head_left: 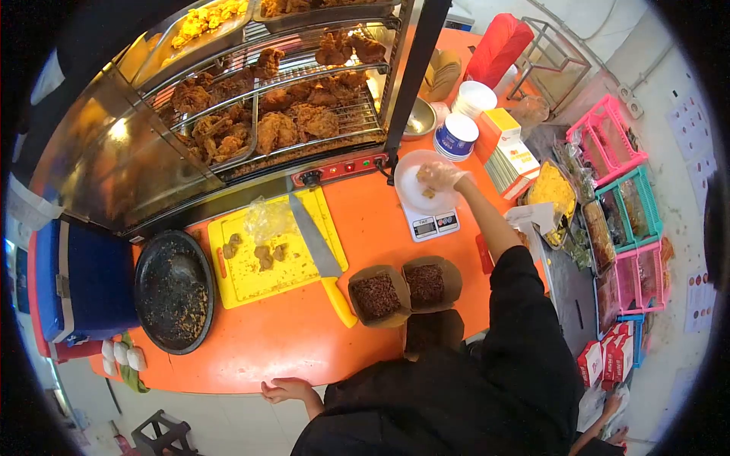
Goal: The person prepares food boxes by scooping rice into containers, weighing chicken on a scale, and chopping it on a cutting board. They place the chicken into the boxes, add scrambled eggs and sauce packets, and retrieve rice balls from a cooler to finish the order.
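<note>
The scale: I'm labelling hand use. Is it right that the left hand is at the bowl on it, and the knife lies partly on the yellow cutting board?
Not the left hand: the head view shows the right hand at the white bowl on the scale. The knife does lie partly on the yellow cutting board.

White wall (680, 220) is bearing paper sheets (698, 292) | orange worktop (262, 330) is reflecting light | dark stool (161, 422) is standing on pale floor (237, 425)

Beneath the right hand (445, 179), a bowl (407, 161) sat on a digital kitchen scale (435, 227); left of the grip, a knife (310, 232) overlay a cutting board (242, 285); nearer, takeaway boxes (455, 283); behind, stacked paper tubs (459, 131).
</note>
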The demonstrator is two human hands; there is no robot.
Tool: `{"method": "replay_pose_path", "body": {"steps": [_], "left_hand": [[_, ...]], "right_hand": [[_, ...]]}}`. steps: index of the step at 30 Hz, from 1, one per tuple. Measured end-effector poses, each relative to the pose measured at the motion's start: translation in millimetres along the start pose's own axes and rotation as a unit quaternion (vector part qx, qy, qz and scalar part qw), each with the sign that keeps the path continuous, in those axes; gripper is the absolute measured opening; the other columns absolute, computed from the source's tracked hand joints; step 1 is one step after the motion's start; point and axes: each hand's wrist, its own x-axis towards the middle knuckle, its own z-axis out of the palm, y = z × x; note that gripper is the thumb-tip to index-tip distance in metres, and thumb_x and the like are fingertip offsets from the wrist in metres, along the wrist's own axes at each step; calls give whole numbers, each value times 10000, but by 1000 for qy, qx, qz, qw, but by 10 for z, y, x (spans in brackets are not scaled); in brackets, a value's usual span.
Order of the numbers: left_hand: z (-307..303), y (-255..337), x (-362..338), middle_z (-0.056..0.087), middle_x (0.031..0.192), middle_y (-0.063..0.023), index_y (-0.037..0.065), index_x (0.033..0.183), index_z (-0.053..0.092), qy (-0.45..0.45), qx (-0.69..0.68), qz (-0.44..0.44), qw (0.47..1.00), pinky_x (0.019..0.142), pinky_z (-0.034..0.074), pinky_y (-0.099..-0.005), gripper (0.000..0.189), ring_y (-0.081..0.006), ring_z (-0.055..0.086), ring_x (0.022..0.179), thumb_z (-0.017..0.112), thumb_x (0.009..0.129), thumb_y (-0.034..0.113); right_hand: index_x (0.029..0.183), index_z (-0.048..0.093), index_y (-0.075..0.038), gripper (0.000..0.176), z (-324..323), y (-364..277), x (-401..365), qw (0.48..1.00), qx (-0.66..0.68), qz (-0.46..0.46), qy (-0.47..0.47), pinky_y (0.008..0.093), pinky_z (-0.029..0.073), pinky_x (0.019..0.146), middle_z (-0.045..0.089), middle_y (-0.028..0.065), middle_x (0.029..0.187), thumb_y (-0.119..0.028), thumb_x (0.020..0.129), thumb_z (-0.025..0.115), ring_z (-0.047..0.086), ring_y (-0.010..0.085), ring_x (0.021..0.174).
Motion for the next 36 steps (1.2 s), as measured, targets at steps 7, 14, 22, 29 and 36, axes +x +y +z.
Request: {"method": "replay_pose_path", "body": {"steps": [7, 14, 22, 29, 36], "left_hand": [[-12, 105, -13, 210, 1291, -254, -12, 1186, 408, 5, -8, 0, 1000, 933, 314, -460, 488, -347, 288, 1122, 409, 924, 399], [-9, 48, -16, 220, 1283, -242, -6, 1188, 413, 11, 6, 19, 1000, 926, 322, -465, 454, -352, 293, 1119, 405, 934, 372], [22, -39, 7, 227, 1283, -229, -7, 1179, 421, 13, -21, 8, 1000, 941, 311, -458, 435, -345, 292, 1124, 426, 929, 350], [29, -161, 34, 223, 1286, -226, -16, 1173, 425, 16, -15, 27, 999, 938, 331, -453, 405, -339, 297, 1136, 431, 917, 299], [29, -97, 27, 211, 1284, -243, -26, 1181, 417, 5, -31, -14, 999, 934, 336, -473, 415, -349, 304, 1134, 426, 916, 293]], "right_hand": [[1123, 581, -90, 303, -40, 503, -274, 977, -102, -23, 186, 336, 466, 869, 578, 92, 1147, -200, 846, 522, 586, 234, 984], [860, 645, -55, 156, -179, -85, -876, 942, 70, 234, 230, 366, 505, 734, 641, 115, 863, -135, 787, 532, 630, 276, 816], [881, 592, -45, 185, 319, -26, -710, 935, -108, 221, 254, 400, 493, 701, 625, 146, 825, -201, 851, 497, 625, 282, 814], [969, 611, -28, 240, 233, -385, -176, 962, 14, 196, 190, 375, 505, 766, 625, 137, 1026, -198, 846, 494, 604, 267, 980], [894, 661, -32, 255, -641, -511, -348, 979, -114, 161, 51, 384, 489, 807, 631, 132, 1004, -210, 848, 484, 611, 268, 967]]}}
